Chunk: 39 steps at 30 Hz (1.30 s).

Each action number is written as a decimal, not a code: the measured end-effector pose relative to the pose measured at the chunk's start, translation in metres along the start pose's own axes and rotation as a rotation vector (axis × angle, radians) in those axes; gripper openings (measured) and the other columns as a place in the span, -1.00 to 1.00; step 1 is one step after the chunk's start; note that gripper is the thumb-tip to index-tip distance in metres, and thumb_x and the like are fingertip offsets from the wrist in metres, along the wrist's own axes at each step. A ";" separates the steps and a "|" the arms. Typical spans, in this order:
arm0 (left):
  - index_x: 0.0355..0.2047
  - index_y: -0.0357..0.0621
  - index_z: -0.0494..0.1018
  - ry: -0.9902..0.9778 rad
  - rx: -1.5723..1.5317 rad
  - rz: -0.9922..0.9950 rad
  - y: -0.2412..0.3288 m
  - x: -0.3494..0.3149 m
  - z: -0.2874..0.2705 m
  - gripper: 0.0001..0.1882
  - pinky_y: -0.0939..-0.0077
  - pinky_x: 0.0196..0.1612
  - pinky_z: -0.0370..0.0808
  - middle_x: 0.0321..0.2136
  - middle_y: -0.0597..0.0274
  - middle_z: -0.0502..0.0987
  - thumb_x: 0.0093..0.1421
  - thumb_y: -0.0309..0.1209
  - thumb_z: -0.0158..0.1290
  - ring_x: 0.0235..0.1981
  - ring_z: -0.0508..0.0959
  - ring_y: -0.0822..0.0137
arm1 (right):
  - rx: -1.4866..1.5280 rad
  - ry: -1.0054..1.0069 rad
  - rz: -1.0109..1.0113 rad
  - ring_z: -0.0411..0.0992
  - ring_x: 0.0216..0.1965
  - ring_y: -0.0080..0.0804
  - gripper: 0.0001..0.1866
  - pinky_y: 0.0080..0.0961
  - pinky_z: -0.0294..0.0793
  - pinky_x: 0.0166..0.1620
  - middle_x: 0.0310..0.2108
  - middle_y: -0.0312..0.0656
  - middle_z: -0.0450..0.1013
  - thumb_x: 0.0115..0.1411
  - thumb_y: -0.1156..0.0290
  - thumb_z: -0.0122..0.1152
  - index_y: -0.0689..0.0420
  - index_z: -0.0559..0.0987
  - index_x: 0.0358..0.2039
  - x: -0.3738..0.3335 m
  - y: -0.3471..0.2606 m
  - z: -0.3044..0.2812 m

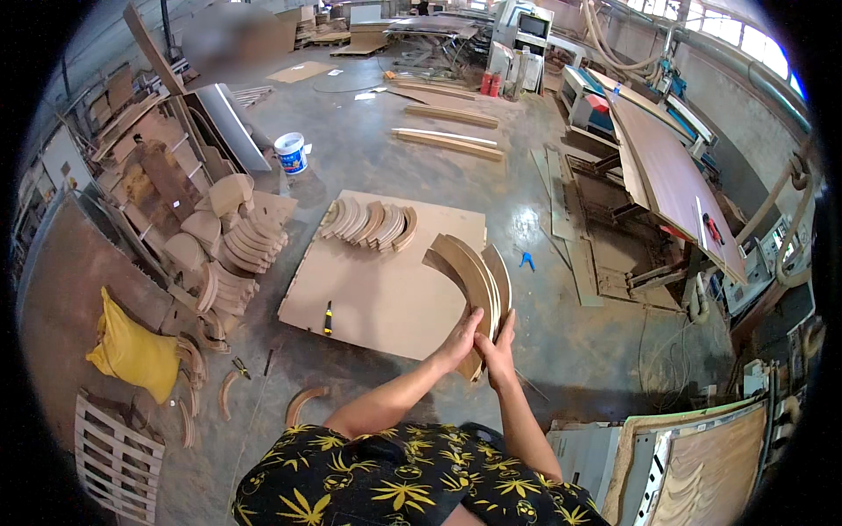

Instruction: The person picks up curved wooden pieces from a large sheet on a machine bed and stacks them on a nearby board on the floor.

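Several curved plywood strips (478,276) are pressed together in a bundle over the right edge of a large flat board (386,298). My left hand (458,341) grips the bundle's near end from the left, fingers closed round it. My right hand (500,351) closes on the same end from the right, close beside the left. At the far ends the strips fan apart. A row of smaller curved wooden pieces (373,224) lies on the board's far left part. A yellow and black utility knife (328,317) rests near its front left edge.
Stacked curved wooden pieces (232,289) and a yellow sack (132,346) stand at left. A white and blue bucket (291,153) is beyond the board. A blue clamp-like object (527,260) and a loose curved piece (305,403) lie on the floor. A panel-laden bench (667,167) stands right.
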<state>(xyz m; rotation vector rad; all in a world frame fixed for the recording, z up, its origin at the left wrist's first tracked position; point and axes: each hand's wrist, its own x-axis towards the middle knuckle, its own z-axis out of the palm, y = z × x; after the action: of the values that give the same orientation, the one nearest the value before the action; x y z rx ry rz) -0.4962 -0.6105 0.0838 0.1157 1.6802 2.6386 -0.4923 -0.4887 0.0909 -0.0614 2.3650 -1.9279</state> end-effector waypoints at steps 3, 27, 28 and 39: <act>0.38 -0.28 -0.02 -0.028 -0.112 -0.090 -0.018 0.033 -0.021 -0.36 0.38 0.30 0.21 0.28 0.07 0.20 0.46 -0.12 -0.24 0.29 0.24 0.24 | 0.002 -0.026 0.036 0.06 0.29 0.10 0.23 -0.20 0.22 0.30 0.23 0.20 -0.05 0.05 0.20 0.35 0.15 -0.38 0.45 0.030 0.011 0.008; 0.38 -0.22 0.04 0.521 -0.124 -0.542 -0.144 0.344 -0.119 -0.25 0.37 0.35 0.13 0.31 0.10 0.24 0.41 0.09 -0.25 0.30 0.26 0.25 | -0.226 -0.326 0.467 0.23 0.24 0.20 0.23 -0.12 0.29 0.25 0.23 0.38 0.16 -0.10 -0.01 0.39 0.32 -0.11 0.39 0.404 0.167 0.044; 0.38 -0.22 0.04 0.533 -0.144 -0.567 -0.153 0.358 -0.130 -0.25 0.37 0.35 0.13 0.31 0.10 0.24 0.41 0.09 -0.25 0.30 0.26 0.25 | -0.250 -0.322 0.478 0.23 0.24 0.20 0.21 -0.11 0.29 0.24 0.23 0.38 0.16 -0.10 0.00 0.39 0.30 -0.10 0.39 0.419 0.170 0.048; 0.46 -0.12 -0.37 0.303 -0.247 -0.509 -0.302 0.459 -0.280 -0.16 0.39 0.44 -0.07 0.45 0.10 -0.14 0.43 -0.03 -0.19 0.44 -0.05 0.24 | -0.225 -0.304 0.537 -0.04 0.30 0.23 0.27 -0.10 0.07 0.36 0.21 0.32 -0.08 -0.01 0.18 0.33 0.23 -0.41 0.41 0.536 0.297 0.123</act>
<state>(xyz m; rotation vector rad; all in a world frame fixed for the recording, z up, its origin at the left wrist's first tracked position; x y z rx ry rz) -0.9824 -0.7134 -0.2816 -0.6508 1.2052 2.5101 -1.0062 -0.5957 -0.2476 0.2254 2.1033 -1.3056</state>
